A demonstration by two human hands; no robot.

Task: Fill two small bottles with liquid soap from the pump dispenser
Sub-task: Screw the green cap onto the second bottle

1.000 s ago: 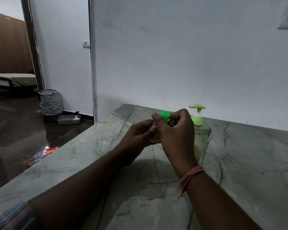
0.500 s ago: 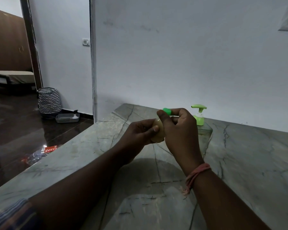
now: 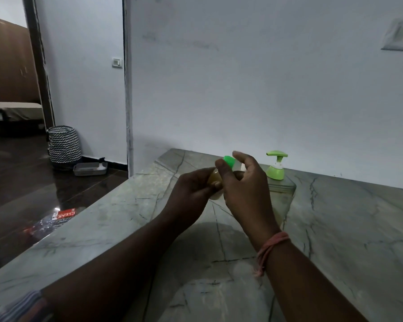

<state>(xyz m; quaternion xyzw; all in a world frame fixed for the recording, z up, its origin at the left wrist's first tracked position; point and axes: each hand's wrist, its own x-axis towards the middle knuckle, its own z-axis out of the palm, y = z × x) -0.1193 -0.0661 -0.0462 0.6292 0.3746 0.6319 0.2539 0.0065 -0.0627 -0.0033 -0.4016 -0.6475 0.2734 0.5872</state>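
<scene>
Bottle: a small bottle (image 3: 215,185) of yellowish liquid is held above the stone counter (image 3: 347,228), in front of the person's chest and between both hands; much of it is hidden by fingers.
Cap: a bright green cap (image 3: 229,161) sits at the bottle's top end, tilted up and slightly right.
Long axis: the bottle appears to run from lower left to upper right, cap end away from the camera; the exact tilt cannot be told.
Left hand: the left hand (image 3: 191,194) grips the bottle's body from the left, fingers curled round it.
Right hand: the right hand (image 3: 244,194) pinches the cap, thumb on the near side and forefinger over the top, the other fingers spread loosely apart.
Step in hand: a twist of the cap, judging by the grip; whether it is going on or coming off cannot be told.
Key relation: the cap lies right at the right hand's fingertips, so that hand is the one placed to turn it while the left steadies the body.
Dispenser: a green pump dispenser (image 3: 276,167) stands on the counter by the wall, just beyond and right of the hands.
Surroundings: a patterned basket (image 3: 63,145) and a small tray (image 3: 90,168) sit on the dark floor at left.
</scene>
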